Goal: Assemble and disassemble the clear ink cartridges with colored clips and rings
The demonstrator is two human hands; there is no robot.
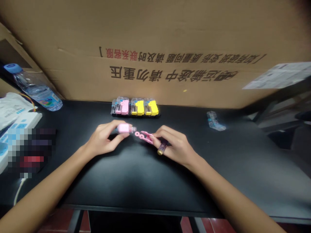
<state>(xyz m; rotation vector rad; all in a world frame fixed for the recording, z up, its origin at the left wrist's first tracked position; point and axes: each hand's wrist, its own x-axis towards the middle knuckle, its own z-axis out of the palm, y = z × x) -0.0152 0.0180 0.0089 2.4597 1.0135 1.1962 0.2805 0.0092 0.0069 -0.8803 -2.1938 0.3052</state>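
My left hand (104, 137) pinches a small pink-and-clear plastic piece (124, 128) between thumb and fingers, above the black table. Facing it, my right hand (173, 144) holds a pink plastic part (147, 137) with two prongs and small rings (139, 135) at its tip. The two pink pieces are close together; I cannot tell whether they touch. A dark cylinder with a gold end (162, 148) is also tucked in my right hand. Behind the hands stands a row of clear plastic pieces, one with a pink part (124, 106) and two with yellow parts (139, 107).
A large cardboard box (170, 32) forms the back wall. At left are a water bottle (39, 90), a white power strip (21, 132) and a plastic bag (12, 108). A clear plastic piece (215, 121) lies at right on the black table (136, 181).
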